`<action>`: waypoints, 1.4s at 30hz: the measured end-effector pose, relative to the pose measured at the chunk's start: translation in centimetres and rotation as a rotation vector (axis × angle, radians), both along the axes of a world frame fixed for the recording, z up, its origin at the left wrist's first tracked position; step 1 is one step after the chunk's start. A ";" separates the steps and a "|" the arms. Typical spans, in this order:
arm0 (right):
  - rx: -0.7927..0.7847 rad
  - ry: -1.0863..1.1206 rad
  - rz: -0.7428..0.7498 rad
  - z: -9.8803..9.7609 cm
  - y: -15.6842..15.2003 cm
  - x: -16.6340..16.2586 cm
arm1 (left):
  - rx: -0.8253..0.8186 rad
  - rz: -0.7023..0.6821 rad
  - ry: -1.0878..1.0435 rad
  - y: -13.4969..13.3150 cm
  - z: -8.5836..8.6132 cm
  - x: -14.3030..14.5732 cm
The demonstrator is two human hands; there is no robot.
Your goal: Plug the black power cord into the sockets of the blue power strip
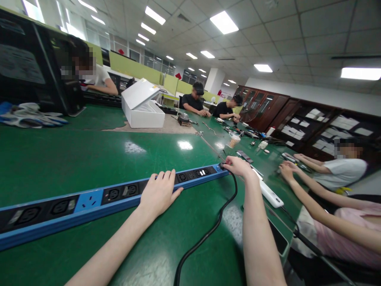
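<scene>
A long blue power strip (pixel 89 201) with black socket panels lies slantwise across the green table, its left end running out of view. Over its middle lies my left hand (pixel 157 192), fingers bent across the far edge and the thumb along the near side, gripping it. At the strip's far right end, my right hand (pixel 236 165) pinches a black plug (pixel 221 165) set against the last blue socket. From that plug a black cable (pixel 218 222) curves down over the table towards me. My fingers partly hide the plug, so how deep it sits cannot be seen.
A white box (pixel 145 115) with a raised lid stands at the back, left of centre. Gloves (pixel 31 115) lie at far left. Beyond my right arm are a white power strip (pixel 270 194) and a phone (pixel 279 238). Several people sit around the table.
</scene>
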State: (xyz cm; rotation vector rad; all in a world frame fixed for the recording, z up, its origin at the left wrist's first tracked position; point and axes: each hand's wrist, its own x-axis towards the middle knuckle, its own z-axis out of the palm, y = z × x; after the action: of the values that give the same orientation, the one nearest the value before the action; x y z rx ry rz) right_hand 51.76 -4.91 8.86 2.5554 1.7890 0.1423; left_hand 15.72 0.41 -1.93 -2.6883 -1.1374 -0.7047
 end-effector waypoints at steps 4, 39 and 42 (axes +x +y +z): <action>-0.017 -0.058 -0.050 -0.4 0.7 -0.7 | -0.005 0.002 -0.004 -0.1 0.1 0.0; -0.099 -0.035 -0.161 -0.5 3.2 -1.9 | -0.018 -0.002 -0.020 0.0 0.1 -0.2; -0.127 -0.058 -0.168 -0.3 3.5 -2.3 | -0.013 -0.002 -0.023 0.0 0.1 -0.2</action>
State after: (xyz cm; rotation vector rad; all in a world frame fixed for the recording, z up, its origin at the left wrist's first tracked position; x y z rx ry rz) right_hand 49.48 -1.39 8.58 2.5678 1.5049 0.0948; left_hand 15.56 0.39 -1.87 -2.6992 -1.1491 -0.7333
